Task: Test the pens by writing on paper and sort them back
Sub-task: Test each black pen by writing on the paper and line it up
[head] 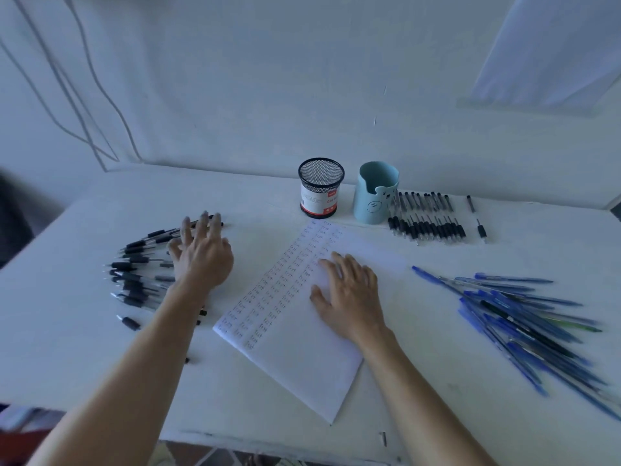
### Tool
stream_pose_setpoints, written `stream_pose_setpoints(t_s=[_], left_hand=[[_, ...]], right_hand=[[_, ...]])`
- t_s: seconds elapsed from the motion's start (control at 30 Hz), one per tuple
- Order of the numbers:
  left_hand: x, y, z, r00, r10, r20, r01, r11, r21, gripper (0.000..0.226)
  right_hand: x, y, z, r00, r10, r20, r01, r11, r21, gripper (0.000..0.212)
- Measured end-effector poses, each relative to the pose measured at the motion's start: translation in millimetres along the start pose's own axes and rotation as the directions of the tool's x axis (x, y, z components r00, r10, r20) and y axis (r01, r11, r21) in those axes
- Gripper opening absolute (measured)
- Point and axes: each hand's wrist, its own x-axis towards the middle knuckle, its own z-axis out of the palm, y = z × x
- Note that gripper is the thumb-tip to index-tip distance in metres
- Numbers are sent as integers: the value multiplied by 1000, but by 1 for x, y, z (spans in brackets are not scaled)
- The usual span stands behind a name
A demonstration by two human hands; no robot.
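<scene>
Left hand (pixel 201 260), right hand (pixel 349 294) spread over white table (pixel 84 331); perhaps wall cables (pixel 88 79).

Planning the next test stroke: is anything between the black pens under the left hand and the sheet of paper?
Nothing visible. The left hand lies spread on the fan of black pens, and only bare table separates them from the paper. The right hand rests flat on the paper.
</scene>
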Motion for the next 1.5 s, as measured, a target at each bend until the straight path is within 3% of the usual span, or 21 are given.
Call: stream_pose_setpoints(t_s=[0.07, 0.3, 0.4, 0.5, 0.6, 0.67, 0.73, 0.83, 0.9, 1.03, 1.13, 1.2, 1.27, 1.4, 1.5], left_hand=[[6, -4, 3, 998, -20, 51, 18, 999, 35, 56], [4, 1, 13, 986, 83, -142, -72, 994, 81, 35], [3, 3, 12, 940, 228, -254, -244, 969, -33, 21], [-3, 15, 3, 821, 407, -399, -496, 855, -149, 18], [-22, 38, -11, 821, 385, -421, -547, 739, -392, 14], [-33, 53, -16, 855, 334, -397, -512, 672, -535, 12], [-40, 65, -17, 921, 241, -307, -390, 572, -721, 14], [-48, 76, -19, 984, 178, -4, -45, 223, -974, 43], [-52, 80, -20, 970, 195, 145, 131, 85, -988, 53], [-57, 86, -20, 948, 203, 247, 258, -34, -965, 40], [-58, 90, -19, 933, 230, 278, 319, -165, -933, 46], [-57, 92, -15, 945, 204, 255, 288, -153, -945, 37], [-57, 96, -10, 967, 148, 208, 227, -119, -967, 15], [-57, 104, 3, 963, 71, 261, 271, -219, -937, 27], [-55, 107, 14, 953, 95, 287, 302, -295, -907, 29]], right_hand=[[0, 0, 0, 1000, 0, -10, 0, 1000, 0, 79], [-1, -2, 0, 999, 13, -45, -12, 1000, 18, 74], [-2, -2, 1, 999, 12, -43, -12, 1000, 11, 73], [-2, -2, 0, 999, 12, -42, -11, 1000, 13, 76], [-2, -2, 0, 1000, 13, -24, -13, 1000, -4, 80], [-2, -2, 0, 1000, 14, -16, -14, 1000, -13, 81], [-3, -1, -1, 1000, 18, -10, -19, 1000, -7, 82], [-3, -2, -2, 1000, 25, -2, -25, 1000, -3, 83], [-4, -3, -3, 1000, 28, -1, -28, 1000, 12, 84], [-6, -5, -6, 998, 31, 60, -32, 999, 23, 85], [-14, -10, -8, 991, 40, 124, -47, 997, 58, 74], [-25, -16, -8, 987, 12, 161, -24, 997, 76, 75], [-35, -20, -8, 991, -44, 129, 29, 993, 116, 76], [-39, -14, -11, 1000, -21, -9, 23, 966, 257, 78], [-28, 4, -20, 998, 55, -37, -46, 977, 208, 70]])
